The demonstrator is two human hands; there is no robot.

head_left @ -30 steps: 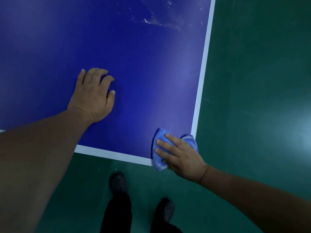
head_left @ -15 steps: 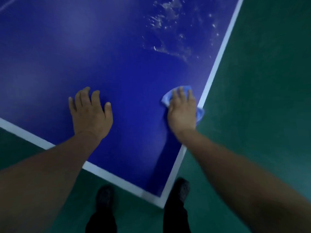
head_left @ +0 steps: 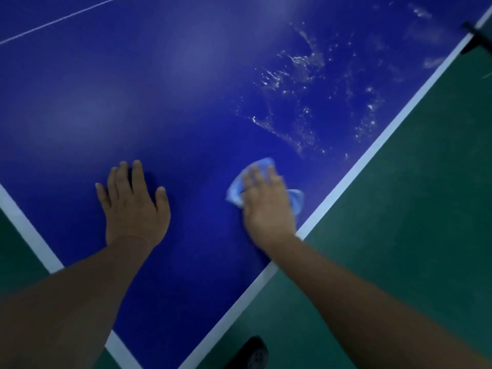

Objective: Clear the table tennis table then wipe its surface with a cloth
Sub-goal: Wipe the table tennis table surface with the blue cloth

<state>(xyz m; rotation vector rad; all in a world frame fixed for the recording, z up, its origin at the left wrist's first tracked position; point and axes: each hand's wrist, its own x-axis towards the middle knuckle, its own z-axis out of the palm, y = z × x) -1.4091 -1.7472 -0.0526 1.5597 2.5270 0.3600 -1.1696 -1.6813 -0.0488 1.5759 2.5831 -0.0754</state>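
Head view shows your right hand (head_left: 267, 206) pressing flat on the blue cloth (head_left: 262, 166) near the table (head_left: 186, 89) corner's side edge; your left hand (head_left: 134, 206) rests open, fingers spread, beside it.

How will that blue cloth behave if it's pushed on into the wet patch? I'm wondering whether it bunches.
The cloth looks soft and floppy: it lies crumpled under the right hand. It would probably slide easily over the smooth table, bunching at its loose edges. Meeting the wet smears, it would likely soak and drag more.
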